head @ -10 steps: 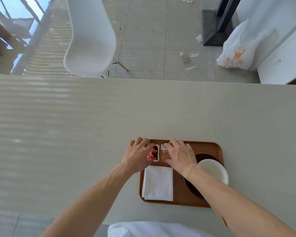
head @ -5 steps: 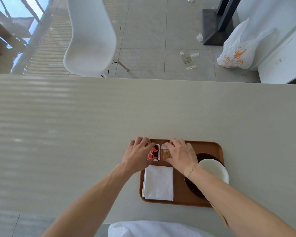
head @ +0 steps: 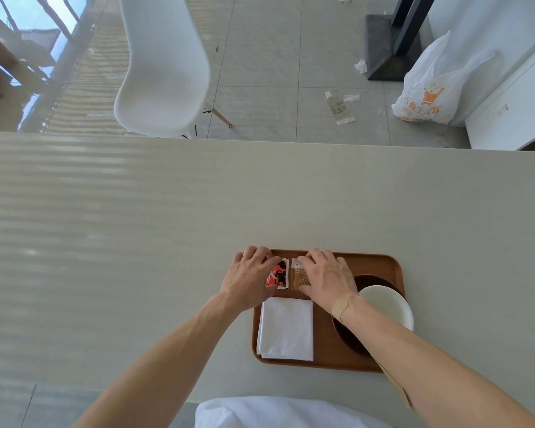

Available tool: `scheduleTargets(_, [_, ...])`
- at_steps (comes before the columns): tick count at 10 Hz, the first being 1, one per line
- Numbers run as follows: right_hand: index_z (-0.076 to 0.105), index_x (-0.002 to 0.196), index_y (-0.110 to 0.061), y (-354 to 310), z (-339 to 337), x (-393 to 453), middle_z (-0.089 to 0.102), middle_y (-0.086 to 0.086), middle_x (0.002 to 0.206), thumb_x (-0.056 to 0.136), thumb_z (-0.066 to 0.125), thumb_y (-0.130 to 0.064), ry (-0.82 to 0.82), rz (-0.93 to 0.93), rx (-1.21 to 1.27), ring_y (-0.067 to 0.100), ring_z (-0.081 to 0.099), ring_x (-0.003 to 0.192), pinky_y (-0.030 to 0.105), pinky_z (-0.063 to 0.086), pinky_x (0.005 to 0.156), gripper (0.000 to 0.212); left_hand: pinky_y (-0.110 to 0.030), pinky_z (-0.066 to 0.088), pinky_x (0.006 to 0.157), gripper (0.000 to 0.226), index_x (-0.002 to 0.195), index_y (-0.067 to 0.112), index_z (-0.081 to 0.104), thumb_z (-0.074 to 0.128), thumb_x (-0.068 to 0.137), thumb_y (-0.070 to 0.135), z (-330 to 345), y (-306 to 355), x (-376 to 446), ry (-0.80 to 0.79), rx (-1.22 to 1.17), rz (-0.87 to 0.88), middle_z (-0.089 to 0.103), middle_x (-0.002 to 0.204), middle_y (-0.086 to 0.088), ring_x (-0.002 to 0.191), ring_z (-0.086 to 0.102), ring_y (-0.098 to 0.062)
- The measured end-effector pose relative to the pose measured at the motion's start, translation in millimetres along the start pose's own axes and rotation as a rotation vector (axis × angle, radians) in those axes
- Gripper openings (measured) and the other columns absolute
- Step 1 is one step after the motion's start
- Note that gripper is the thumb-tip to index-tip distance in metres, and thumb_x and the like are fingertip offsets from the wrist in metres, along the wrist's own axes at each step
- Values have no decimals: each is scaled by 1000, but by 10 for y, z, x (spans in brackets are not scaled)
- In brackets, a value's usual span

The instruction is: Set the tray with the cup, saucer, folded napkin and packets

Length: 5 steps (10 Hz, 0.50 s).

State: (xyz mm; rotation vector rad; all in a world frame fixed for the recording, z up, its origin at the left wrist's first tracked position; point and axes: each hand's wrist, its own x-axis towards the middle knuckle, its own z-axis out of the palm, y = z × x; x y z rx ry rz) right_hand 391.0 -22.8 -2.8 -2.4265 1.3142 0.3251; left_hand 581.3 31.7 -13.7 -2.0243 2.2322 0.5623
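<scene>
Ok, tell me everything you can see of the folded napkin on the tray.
The napkin is plain white, looks like soft paper or cloth, folded into a flat, nearly square rectangle with layered edges showing along its near left side. It lies flat in the near left part of the brown tray, just below the two packets and left of the dark saucer. Neither hand visibly grips it.
</scene>
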Motion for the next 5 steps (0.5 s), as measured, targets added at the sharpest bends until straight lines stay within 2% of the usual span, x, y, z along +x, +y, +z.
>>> scheduleTargets(5, [47, 136, -21, -44, -57, -139, 52, 2, 131, 87, 66, -41, 63, -6, -1, 23, 47, 118, 38, 43, 96, 56, -37, 37, 99, 54, 135, 30, 50, 60, 84, 44, -29, -3, -112, 69, -67, -21, 50, 133, 4, 122, 41, -21])
